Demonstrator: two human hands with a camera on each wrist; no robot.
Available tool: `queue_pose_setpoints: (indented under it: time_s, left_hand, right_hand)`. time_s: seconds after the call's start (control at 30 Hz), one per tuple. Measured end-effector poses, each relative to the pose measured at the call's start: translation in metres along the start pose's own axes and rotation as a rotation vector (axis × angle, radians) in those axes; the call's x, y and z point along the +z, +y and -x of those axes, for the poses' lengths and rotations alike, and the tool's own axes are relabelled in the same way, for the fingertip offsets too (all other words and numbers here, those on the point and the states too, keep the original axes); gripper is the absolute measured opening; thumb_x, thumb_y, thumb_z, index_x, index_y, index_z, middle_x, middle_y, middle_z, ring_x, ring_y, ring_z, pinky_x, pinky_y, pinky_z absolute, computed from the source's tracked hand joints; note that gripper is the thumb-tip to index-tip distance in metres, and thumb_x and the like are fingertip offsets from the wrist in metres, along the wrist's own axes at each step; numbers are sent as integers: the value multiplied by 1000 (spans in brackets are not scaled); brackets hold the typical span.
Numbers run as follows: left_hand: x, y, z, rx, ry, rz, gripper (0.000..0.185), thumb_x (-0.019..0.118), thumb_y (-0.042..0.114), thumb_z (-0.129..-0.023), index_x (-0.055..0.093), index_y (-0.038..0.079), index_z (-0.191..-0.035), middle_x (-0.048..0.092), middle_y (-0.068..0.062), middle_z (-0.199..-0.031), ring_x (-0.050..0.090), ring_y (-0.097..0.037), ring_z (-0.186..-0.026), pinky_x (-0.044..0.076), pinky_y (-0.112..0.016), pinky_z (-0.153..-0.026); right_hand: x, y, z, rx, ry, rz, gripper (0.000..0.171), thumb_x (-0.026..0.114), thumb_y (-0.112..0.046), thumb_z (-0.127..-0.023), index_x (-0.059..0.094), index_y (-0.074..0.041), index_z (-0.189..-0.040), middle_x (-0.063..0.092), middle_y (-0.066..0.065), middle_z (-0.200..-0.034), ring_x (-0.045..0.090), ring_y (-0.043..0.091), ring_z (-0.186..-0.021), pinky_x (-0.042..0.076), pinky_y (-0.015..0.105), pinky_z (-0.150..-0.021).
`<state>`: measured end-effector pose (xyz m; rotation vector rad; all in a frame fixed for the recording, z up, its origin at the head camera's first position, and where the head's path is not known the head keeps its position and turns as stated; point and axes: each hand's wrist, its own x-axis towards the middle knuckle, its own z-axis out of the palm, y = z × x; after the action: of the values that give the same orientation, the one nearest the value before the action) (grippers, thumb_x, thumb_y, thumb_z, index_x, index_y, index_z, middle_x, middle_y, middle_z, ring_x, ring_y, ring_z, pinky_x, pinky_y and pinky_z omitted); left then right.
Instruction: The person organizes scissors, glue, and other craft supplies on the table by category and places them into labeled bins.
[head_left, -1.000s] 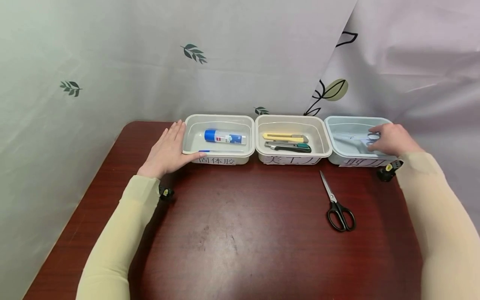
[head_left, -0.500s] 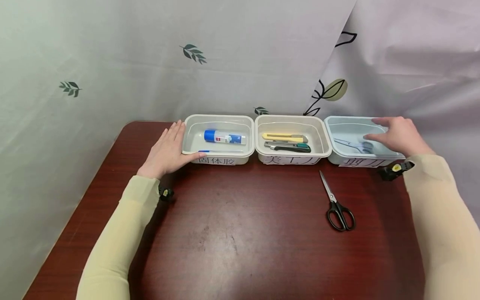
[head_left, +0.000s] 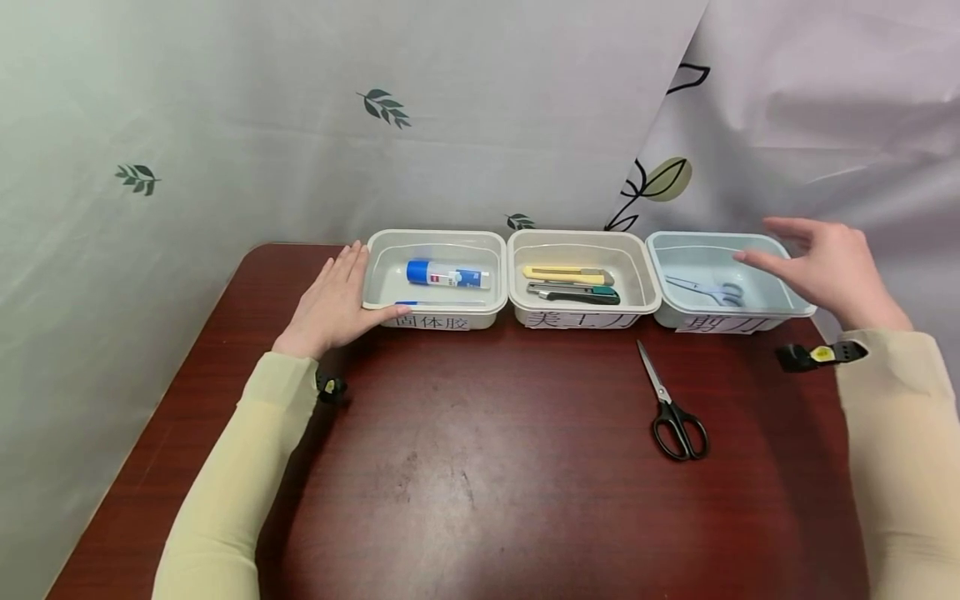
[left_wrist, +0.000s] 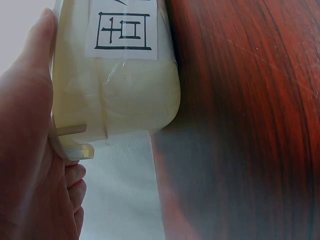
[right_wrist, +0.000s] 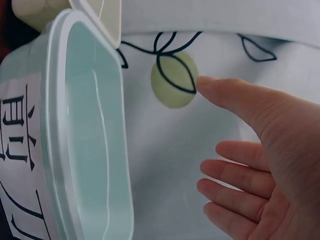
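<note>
Your right hand [head_left: 832, 271] hovers with fingers spread and empty over the pale blue tray [head_left: 780, 304], small scissors [head_left: 705, 289] lying inside. Your left hand [head_left: 330, 300] rests flat against the glue tray [head_left: 375, 296]. Careful: I'd say a low sweep toward the black scissors [head_left: 671, 408], in front of the blue tray, could clip its rim and skid it.

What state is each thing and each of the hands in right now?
Left hand: open, flat against the left bin.
Right hand: open, above the right bin, holding nothing.
Blue scissors: lying in the right bin.
Black scissors: closed, on the table.
</note>
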<state>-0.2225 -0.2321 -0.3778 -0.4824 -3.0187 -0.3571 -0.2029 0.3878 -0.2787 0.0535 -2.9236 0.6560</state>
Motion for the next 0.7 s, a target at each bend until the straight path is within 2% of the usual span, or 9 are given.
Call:
queue_pose_setpoints:
  time_s: [0.2, 0.33, 0.57, 0.7]
  left_hand:
    - [1, 0, 0, -2, 1, 0, 123, 58, 79, -85, 13, -7, -160, 14, -27, -165, 10, -37, -153, 7, -48, -123]
    - [1, 0, 0, -3, 2, 1, 123, 58, 79, -85, 12, -7, -160, 14, -27, -165, 10, -37, -153, 7, -49, -123]
    - [0, 1, 1, -8, 0, 2, 122, 58, 79, -85, 12, -7, -160, 14, -26, -165, 10, -36, -153, 7, -49, -123]
    - [0, 1, 0, -11, -4, -4, 123, 57, 80, -85, 12, -6, -160, 14, -26, -165, 10, -36, -153, 8, -49, -123]
  right_hand:
    - [-1, -11, 14, 13, 30, -10, 77, 76, -48, -90, 53, -4, -148, 52, 27, -144, 43, 52, -131, 33, 66, -101]
    - [2, -17, 24, 12, 46, -20, 77, 79, -48, -87, 55, -5, -147, 55, 25, -142, 48, 51, -128, 36, 63, -98]
    - [15, -26, 45, -20, 59, -21, 77, 83, -47, -83, 60, -3, -142, 60, 23, -136, 55, 50, -118, 40, 51, -90]
    - [25, -29, 60, -25, 54, -36, 79, 86, -47, -80, 61, -5, -141, 63, 21, -134, 57, 48, -116, 40, 37, -84]
